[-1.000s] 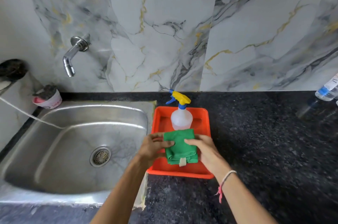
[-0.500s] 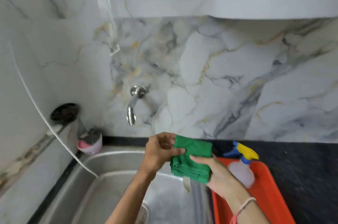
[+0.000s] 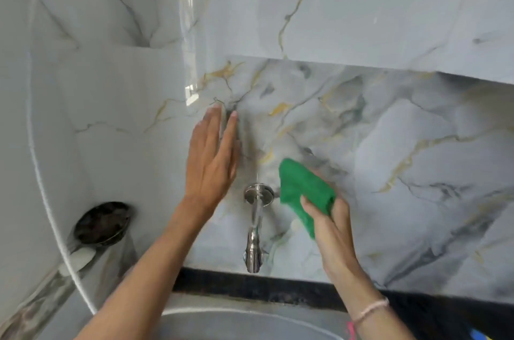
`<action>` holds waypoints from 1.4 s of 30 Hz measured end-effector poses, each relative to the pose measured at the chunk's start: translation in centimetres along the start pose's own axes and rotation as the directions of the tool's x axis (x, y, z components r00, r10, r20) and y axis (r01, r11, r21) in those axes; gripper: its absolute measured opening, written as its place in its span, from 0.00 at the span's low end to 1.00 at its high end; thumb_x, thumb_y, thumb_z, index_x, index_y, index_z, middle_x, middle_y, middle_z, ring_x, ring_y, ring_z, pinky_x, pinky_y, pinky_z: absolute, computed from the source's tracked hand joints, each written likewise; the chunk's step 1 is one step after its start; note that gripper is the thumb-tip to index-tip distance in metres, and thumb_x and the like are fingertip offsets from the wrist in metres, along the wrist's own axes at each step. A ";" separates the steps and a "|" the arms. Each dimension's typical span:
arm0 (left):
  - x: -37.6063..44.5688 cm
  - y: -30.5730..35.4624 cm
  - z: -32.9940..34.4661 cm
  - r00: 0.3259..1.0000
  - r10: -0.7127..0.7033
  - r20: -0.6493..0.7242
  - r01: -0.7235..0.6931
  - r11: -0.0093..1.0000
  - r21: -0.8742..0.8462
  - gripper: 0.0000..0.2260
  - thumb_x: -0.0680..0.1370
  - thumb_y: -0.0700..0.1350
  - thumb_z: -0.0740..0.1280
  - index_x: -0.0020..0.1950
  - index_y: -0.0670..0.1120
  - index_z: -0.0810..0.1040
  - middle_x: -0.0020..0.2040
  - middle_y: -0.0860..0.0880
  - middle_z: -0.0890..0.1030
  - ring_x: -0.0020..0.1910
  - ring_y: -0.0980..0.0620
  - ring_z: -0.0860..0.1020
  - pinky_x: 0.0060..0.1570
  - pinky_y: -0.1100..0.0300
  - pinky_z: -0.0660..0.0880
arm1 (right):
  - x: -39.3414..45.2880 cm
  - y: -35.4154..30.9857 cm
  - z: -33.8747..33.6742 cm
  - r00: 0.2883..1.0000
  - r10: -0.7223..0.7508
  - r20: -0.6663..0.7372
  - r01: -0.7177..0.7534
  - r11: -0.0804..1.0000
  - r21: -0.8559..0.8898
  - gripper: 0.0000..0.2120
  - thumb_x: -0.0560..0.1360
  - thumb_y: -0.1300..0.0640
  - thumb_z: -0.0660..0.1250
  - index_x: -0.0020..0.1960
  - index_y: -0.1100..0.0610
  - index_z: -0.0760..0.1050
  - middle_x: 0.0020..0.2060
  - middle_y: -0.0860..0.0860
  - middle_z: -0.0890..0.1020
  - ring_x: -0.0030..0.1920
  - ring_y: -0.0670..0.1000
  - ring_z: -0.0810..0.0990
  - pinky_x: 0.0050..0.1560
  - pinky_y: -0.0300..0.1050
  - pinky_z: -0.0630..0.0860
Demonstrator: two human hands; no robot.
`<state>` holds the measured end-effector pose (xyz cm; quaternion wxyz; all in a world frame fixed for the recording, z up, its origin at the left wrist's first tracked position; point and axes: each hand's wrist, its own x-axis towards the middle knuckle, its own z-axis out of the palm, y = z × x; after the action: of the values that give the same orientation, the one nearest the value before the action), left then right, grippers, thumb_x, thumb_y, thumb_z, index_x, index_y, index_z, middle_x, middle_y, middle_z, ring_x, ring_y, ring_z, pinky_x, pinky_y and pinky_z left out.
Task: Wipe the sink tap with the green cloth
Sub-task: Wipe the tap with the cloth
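The right hand (image 3: pixel 332 224) grips the green cloth (image 3: pixel 303 192) just beside the tap (image 3: pixel 254 225), the left hand (image 3: pixel 212 159) is open flat, so no wiping looks done yet.

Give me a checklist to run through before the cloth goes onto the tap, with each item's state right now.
1. Green cloth gripped in right hand: ok, bunched in its fingers.
2. Cloth touching the tap: not ok, it sits just right of the tap's base, apart.
3. Left hand clear of the tap: ok, flat and open against the marble wall, up and left.
4. Tap unobstructed: ok, base to spout visible.
5. Water running: cannot tell, blurred.
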<state>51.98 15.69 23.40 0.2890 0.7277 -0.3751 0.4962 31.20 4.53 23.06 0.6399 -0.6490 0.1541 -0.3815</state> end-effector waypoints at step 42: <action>-0.6 -5.8 7.9 0.933 0.303 -0.196 -0.225 0.912 0.342 0.28 0.83 0.50 0.53 0.82 0.42 0.61 0.81 0.37 0.61 0.83 0.41 0.56 0.83 0.48 0.52 | 1.9 12.5 4.3 0.569 0.760 0.315 -0.773 0.364 0.519 0.18 0.76 0.58 0.59 0.59 0.66 0.78 0.48 0.64 0.85 0.50 0.62 0.81 0.56 0.57 0.81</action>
<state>60.71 12.80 19.86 0.1433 0.6397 -0.3484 0.6699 39.02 4.61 12.27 0.9149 -0.2638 0.2996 -0.0605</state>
